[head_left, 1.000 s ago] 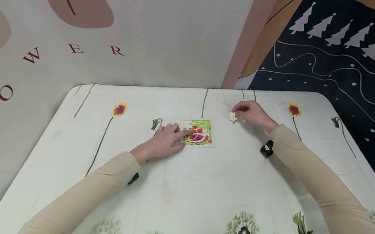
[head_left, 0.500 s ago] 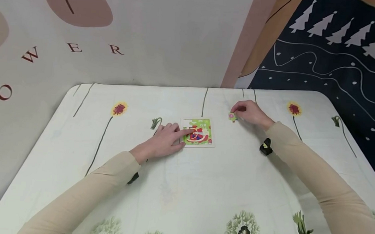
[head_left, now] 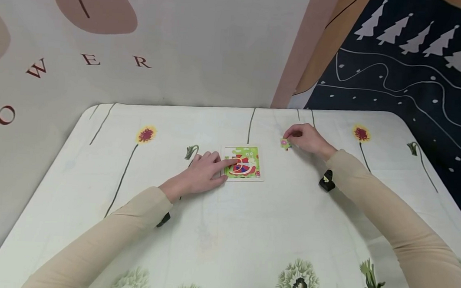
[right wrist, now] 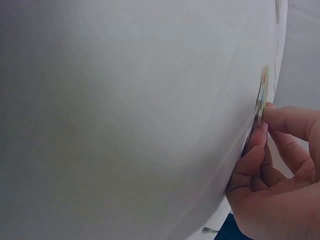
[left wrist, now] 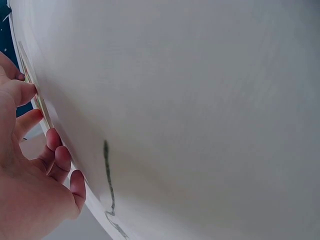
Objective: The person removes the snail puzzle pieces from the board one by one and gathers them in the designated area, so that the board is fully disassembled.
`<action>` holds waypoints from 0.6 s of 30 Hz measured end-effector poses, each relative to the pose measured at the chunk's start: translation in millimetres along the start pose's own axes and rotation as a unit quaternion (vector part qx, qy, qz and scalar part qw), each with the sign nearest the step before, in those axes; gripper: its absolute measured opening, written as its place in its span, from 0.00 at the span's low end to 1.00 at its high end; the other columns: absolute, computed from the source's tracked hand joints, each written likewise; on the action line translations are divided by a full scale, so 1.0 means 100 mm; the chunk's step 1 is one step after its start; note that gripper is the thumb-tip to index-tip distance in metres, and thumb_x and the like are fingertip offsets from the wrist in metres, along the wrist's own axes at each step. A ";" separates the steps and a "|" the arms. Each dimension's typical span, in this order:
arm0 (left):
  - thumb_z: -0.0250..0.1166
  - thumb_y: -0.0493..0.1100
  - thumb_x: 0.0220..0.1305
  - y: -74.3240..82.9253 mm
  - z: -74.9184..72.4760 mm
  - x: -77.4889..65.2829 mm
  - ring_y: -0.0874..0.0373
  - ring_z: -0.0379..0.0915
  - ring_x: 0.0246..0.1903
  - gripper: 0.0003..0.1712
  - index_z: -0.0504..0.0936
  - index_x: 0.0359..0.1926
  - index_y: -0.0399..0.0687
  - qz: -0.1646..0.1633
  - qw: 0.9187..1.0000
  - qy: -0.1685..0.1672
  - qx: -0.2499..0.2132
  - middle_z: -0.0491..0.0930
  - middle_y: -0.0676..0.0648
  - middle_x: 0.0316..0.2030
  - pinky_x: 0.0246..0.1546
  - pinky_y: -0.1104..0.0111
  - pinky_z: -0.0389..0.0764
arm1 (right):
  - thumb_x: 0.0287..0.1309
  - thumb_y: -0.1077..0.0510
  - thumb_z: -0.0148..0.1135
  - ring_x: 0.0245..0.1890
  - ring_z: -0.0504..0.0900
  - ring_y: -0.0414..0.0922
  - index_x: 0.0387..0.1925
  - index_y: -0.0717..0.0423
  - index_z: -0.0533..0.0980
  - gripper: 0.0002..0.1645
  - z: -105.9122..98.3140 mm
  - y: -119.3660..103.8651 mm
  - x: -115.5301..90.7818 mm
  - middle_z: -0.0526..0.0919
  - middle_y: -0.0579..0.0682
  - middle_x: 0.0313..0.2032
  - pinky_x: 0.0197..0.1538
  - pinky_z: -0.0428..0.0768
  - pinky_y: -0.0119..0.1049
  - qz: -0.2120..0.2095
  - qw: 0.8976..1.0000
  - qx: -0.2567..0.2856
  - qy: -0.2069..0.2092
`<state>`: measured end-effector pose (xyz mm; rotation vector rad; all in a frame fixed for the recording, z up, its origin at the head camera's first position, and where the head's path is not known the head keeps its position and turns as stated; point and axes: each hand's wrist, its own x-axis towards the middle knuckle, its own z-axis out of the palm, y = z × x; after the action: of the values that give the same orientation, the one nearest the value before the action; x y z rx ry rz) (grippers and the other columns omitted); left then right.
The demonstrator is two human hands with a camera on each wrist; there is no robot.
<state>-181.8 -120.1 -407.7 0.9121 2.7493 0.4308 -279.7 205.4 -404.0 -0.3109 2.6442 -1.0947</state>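
A small square jigsaw puzzle (head_left: 249,162) with a red, blue and green picture lies in a pale frame near the table's middle. My left hand (head_left: 203,173) rests at its left side, the straight index finger lying on the picture and covering part of it. In the left wrist view the fingers of the left hand (left wrist: 35,175) touch the board's thin edge. Right of the puzzle, my right hand (head_left: 310,140) pinches a puzzle piece (head_left: 284,143) in green and pink at the tabletop. The right wrist view shows the piece (right wrist: 263,92) edge-on between thumb and fingers.
The table is covered by a white cloth (head_left: 230,231) with printed flowers and stems. A pale wall (head_left: 203,64) stands behind its far edge, and a dark cloth with printed trees (head_left: 406,75) hangs at the right. Black wrist straps show under both sleeves.
The piece in my right hand has turned a little, from a paler, shinier look to a clear pink spot. That hand shifted slightly left; my left hand has stayed on the puzzle.
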 end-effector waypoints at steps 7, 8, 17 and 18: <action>0.58 0.51 0.68 0.00 0.00 0.00 0.55 0.59 0.36 0.30 0.67 0.70 0.59 0.001 1.000 0.001 0.000 0.66 0.50 0.36 0.37 0.61 0.57 | 0.64 0.68 0.53 0.43 0.69 0.51 0.45 0.68 0.78 0.11 0.00 -0.01 0.00 0.77 0.61 0.44 0.48 0.67 0.40 0.003 1.000 0.003 -0.005; 0.58 0.51 0.68 0.00 0.00 0.00 0.55 0.59 0.36 0.30 0.67 0.70 0.59 0.001 1.000 0.001 0.001 0.66 0.51 0.36 0.37 0.61 0.57 | 0.64 0.68 0.53 0.43 0.70 0.51 0.45 0.68 0.78 0.11 0.00 -0.01 0.00 0.77 0.61 0.44 0.48 0.67 0.40 0.003 1.000 0.004 -0.005; 0.58 0.51 0.68 0.00 0.01 -0.01 0.55 0.58 0.36 0.30 0.67 0.70 0.58 0.006 1.000 0.007 0.002 0.66 0.51 0.35 0.37 0.61 0.57 | 0.64 0.68 0.54 0.42 0.69 0.51 0.44 0.67 0.78 0.09 0.03 0.02 0.03 0.76 0.59 0.42 0.47 0.67 0.40 0.008 1.000 0.000 -0.003; 0.58 0.51 0.68 0.00 0.02 0.00 0.55 0.58 0.35 0.30 0.67 0.70 0.58 0.006 1.000 0.007 0.003 0.66 0.51 0.35 0.37 0.61 0.57 | 0.64 0.68 0.54 0.42 0.69 0.51 0.44 0.67 0.78 0.09 0.04 0.02 0.03 0.76 0.59 0.41 0.46 0.67 0.40 0.008 1.000 -0.001 -0.003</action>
<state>-181.1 -120.2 -409.2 0.9319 2.7605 0.4340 -281.5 203.8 -408.7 -0.2936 2.6380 -1.0860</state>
